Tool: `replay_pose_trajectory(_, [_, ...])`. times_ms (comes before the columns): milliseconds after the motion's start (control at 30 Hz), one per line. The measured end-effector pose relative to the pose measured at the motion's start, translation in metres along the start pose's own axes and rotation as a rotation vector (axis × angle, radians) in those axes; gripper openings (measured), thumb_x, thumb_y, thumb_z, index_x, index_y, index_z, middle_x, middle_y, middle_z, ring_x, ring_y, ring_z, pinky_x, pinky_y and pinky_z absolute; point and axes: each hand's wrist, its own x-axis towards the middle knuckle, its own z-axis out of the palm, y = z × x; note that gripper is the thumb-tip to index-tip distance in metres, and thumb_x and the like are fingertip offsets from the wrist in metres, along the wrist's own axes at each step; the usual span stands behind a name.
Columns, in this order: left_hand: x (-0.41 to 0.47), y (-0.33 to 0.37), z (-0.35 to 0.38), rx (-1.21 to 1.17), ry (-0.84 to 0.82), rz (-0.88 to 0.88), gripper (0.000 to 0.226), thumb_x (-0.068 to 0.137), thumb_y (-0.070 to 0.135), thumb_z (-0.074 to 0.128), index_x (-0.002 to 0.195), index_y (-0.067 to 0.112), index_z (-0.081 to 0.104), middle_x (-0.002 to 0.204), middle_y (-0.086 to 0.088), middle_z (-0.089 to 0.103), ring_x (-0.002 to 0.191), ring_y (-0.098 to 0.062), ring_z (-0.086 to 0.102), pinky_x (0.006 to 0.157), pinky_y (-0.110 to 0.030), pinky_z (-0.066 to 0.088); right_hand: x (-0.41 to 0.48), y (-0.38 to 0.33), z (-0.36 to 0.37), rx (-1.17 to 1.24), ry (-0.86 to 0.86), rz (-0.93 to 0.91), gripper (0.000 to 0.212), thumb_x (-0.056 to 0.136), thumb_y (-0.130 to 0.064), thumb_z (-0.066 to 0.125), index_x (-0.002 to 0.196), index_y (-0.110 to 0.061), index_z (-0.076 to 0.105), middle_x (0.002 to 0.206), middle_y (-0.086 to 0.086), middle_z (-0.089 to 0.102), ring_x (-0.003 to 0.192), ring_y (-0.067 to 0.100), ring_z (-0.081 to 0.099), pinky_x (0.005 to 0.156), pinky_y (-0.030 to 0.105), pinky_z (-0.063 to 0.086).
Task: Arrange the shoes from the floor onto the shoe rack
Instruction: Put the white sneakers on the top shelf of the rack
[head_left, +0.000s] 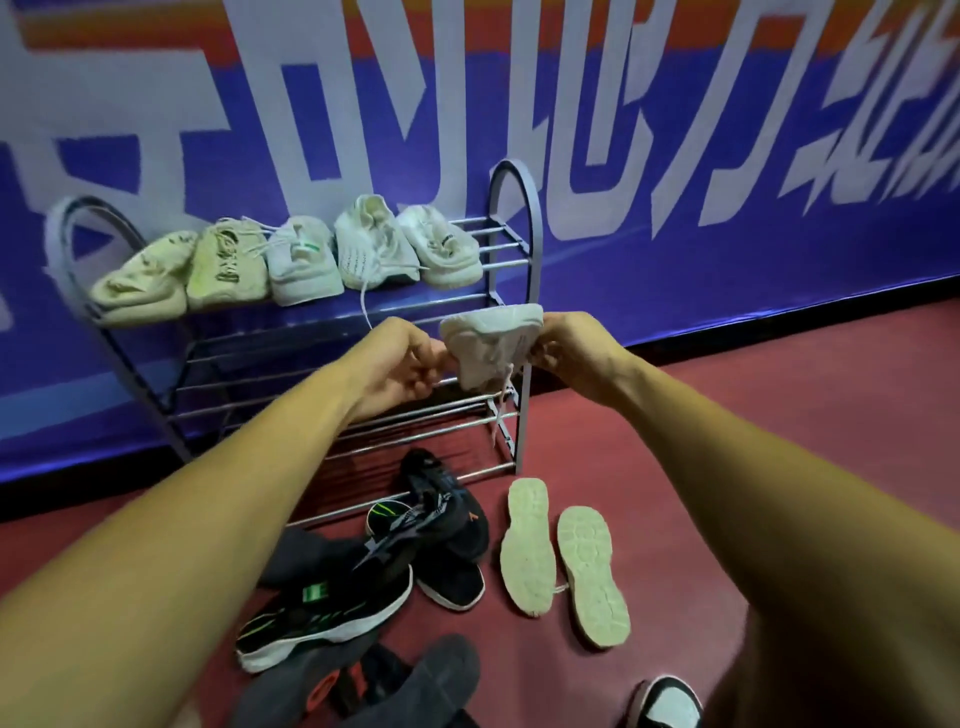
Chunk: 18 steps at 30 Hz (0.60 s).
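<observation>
We hold the white sneaker (488, 340) at the right end of the shoe rack (524, 218), below its top shelf, left hand (410, 364) and right hand (571, 345) with fingers clamped on it. Its dangling lace (500, 415) could snag the bars and drag it off.

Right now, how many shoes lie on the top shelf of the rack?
5, in one row: far-left beige shoe, second beige shoe, middle white shoe, fourth white shoe, far-right white shoe. None looks hidden.
</observation>
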Motion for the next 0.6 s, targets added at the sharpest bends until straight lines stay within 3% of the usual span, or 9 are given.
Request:
replay_pose_trajectory(100, [-0.001,0.007,0.003,0.054,0.01,0.101,0.022,0.072,0.004,0.051,0.072,0.012,0.072,0.081,-0.003,0.062,0.057,-0.009,0.037,0.054,-0.023,0.026,0.005,-0.009,0.001,0.118,0.04,-0.063,0.037,0.069,0.005,0.051,0.099,0.023,0.062,0.096,0.023,0.061,0.087,0.028,0.058,0.079,0.03,0.048])
replay_pose_trajectory(200, [0.002,0.002,0.008,0.169,0.117,0.177,0.021,0.075,0.001,0.064,0.083,0.015,0.078,0.085,-0.003,0.067,0.065,-0.009,0.048,0.057,-0.023,0.033,0.009,-0.016,0.005,0.137,0.07,-0.073,0.034,0.077,0.013,0.036,0.09,0.008,0.067,0.093,0.017,0.065,0.093,0.027,0.058,0.084,0.029,0.046])
replay_pose_trajectory(267, [0.003,-0.002,0.01,0.234,0.121,0.19,0.025,0.08,0.003,0.067,0.101,0.012,0.076,0.089,-0.003,0.071,0.072,-0.009,0.054,0.063,-0.026,0.037,0.012,-0.02,0.005,0.106,0.083,-0.112,0.034,0.075,0.015,0.036,0.085,0.004,0.067,0.09,0.016,0.063,0.091,0.027,0.055,0.083,0.03,0.043])
replay_pose_trajectory(367, [0.003,-0.003,0.01,0.32,0.097,0.2,0.035,0.082,0.019,0.073,0.116,0.011,0.068,0.093,0.0,0.072,0.071,-0.006,0.059,0.074,-0.032,0.038,0.013,-0.024,0.007,0.017,0.03,-0.154,0.032,0.062,0.003,0.048,0.09,0.004,0.063,0.087,0.018,0.053,0.082,0.027,0.045,0.072,0.031,0.039])
replay_pose_trajectory(433, [0.003,-0.001,0.011,0.353,0.099,0.246,0.047,0.082,0.025,0.077,0.124,0.019,0.058,0.089,0.006,0.074,0.068,-0.002,0.062,0.072,-0.033,0.038,0.016,-0.025,0.008,-0.046,0.043,-0.155,0.035,0.057,-0.001,0.053,0.09,-0.002,0.062,0.083,0.014,0.049,0.077,0.024,0.043,0.065,0.028,0.036])
replay_pose_trajectory(533, [0.001,0.002,0.014,0.346,0.06,0.295,0.045,0.082,0.014,0.077,0.119,0.031,0.058,0.086,0.009,0.074,0.07,0.001,0.065,0.068,-0.03,0.037,0.02,-0.028,0.01,-0.141,0.067,-0.167,0.014,0.063,0.0,0.055,0.076,0.004,0.058,0.071,0.01,0.049,0.066,0.017,0.043,0.062,0.027,0.036])
replay_pose_trajectory(600, [-0.001,0.004,0.015,0.275,0.012,0.249,0.039,0.086,0.002,0.066,0.107,0.035,0.064,0.09,0.003,0.075,0.077,-0.003,0.067,0.073,-0.032,0.037,0.024,-0.03,0.01,-0.219,0.094,-0.203,0.018,0.067,-0.002,0.056,0.078,0.013,0.056,0.071,0.011,0.048,0.068,0.019,0.042,0.065,0.032,0.035])
